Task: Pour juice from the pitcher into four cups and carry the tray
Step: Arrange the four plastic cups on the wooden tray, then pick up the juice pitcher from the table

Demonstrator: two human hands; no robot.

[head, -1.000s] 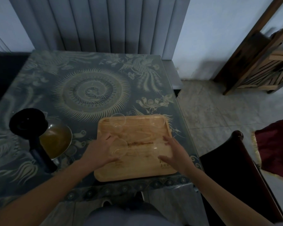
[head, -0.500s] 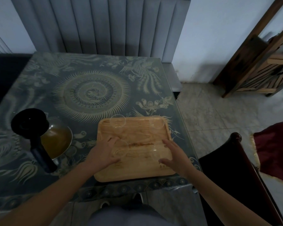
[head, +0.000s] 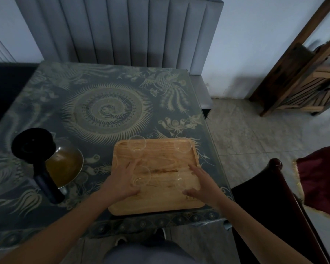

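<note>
Cups (head: 136, 144) are still standing empty on the tray (head: 160, 205). The left hand (head: 120, 181) and right hand (head: 204, 184) are barely shifting, each bracketing a near one, though whether they are gripping cannot be told. Pouring is still waiting on the untouched pitcher (head: 65, 166).

Cups: 4, clear glass: far-left cup (head: 136, 144), far-right cup (head: 183, 147), near-left cup (head: 141, 177), near-right cup (head: 181, 181)
Pitcher (head: 64, 166): 1
Tray (head: 160, 200): 1
Hands: 2: left hand (head: 120, 184), right hand (head: 205, 184)
Table (head: 107, 111): 1
Padded bench (head: 122, 35): 1
Dark wooden chair (head: 286, 199): 1

No readable text; dark stamp on tray (head: 160, 203) near right corner illegible.
</note>
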